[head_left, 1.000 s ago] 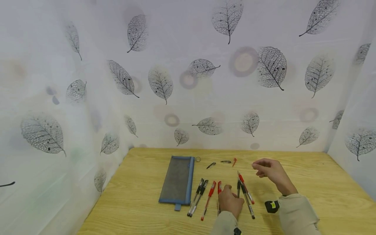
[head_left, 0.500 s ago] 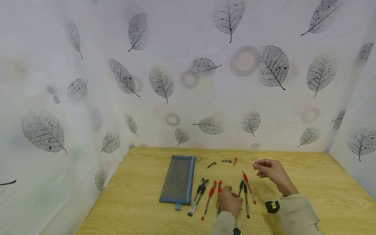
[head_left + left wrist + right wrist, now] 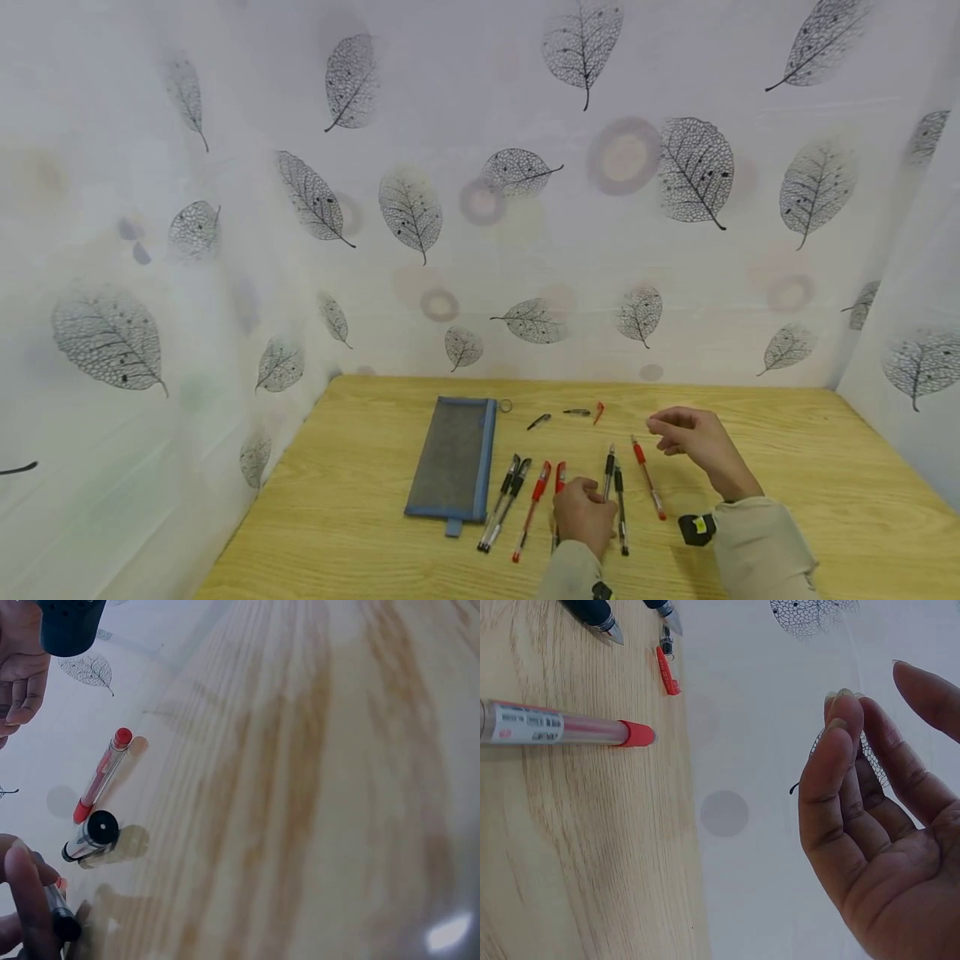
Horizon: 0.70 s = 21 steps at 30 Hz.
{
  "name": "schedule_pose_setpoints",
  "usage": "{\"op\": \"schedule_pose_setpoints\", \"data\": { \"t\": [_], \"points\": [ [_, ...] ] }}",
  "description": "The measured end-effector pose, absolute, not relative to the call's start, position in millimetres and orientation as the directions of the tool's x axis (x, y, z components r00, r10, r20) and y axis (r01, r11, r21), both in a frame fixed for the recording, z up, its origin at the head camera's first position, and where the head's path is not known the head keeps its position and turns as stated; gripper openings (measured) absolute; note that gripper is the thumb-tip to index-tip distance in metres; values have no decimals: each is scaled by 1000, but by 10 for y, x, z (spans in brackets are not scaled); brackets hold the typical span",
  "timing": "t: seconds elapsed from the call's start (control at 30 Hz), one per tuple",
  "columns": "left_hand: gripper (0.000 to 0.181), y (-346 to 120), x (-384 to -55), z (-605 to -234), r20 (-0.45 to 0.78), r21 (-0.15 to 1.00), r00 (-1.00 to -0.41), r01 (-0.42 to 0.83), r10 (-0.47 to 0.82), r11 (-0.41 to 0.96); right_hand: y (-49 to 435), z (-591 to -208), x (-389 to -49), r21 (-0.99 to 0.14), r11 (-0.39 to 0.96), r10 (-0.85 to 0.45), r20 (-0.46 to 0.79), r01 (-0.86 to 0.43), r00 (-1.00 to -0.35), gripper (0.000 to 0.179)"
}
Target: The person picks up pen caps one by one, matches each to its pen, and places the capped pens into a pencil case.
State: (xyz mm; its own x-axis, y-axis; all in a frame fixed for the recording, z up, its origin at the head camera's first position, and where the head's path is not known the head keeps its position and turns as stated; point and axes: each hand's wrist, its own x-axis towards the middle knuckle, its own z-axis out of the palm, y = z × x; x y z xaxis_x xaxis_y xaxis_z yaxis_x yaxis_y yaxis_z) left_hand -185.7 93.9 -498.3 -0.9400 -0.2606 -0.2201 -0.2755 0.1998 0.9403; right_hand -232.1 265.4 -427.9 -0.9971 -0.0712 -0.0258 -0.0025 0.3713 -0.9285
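My left hand (image 3: 585, 518), low over the table, pinches an uncapped black gel pen (image 3: 608, 472); in the left wrist view the black end of that pen (image 3: 64, 919) shows between the fingers. Just right of it lies a second uncapped black gel pen (image 3: 622, 510). Farther right is an uncapped red gel pen (image 3: 648, 483), pointing away from me. The left hand partly hides a capped red pen (image 3: 560, 477). My right hand (image 3: 697, 446) hovers right of the pens, its fingers loosely bent with nothing in them.
Left of the hands lie a capped red pen (image 3: 537, 500) and two capped black pens (image 3: 512, 500). A grey mesh pencil pouch (image 3: 452, 458) with blue edging lies beyond them. Several loose caps, including a red cap (image 3: 598, 413), sit toward the table's back. A leaf-patterned curtain (image 3: 525, 250) surrounds the table.
The red gel pen has shifted right, away from the black pens. The lower black pen has moved left and turned straighter. The left hand moved slightly left; the right hand stayed nearly still.
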Motion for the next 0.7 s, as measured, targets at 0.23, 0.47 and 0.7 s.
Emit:
{"op": "schedule_pose_setpoints", "data": {
  "t": [0.23,0.47,0.7],
  "points": [
    [13,909,-1877,-4993,-224,938,-947,-274,-231,213,2655,-4284,-2320,-928,372,-72,-27,-2,-997,49],
    [11,887,-1868,-4970,-237,941,-946,-280,-221,189,2660,-4297,-2327,-928,373,-66,-30,3,-997,50],
    [7,852,-1867,-4954,-210,952,-956,-248,-205,180,2672,-4329,-2332,-927,376,-64,-42,15,-997,50]
  ]
}}
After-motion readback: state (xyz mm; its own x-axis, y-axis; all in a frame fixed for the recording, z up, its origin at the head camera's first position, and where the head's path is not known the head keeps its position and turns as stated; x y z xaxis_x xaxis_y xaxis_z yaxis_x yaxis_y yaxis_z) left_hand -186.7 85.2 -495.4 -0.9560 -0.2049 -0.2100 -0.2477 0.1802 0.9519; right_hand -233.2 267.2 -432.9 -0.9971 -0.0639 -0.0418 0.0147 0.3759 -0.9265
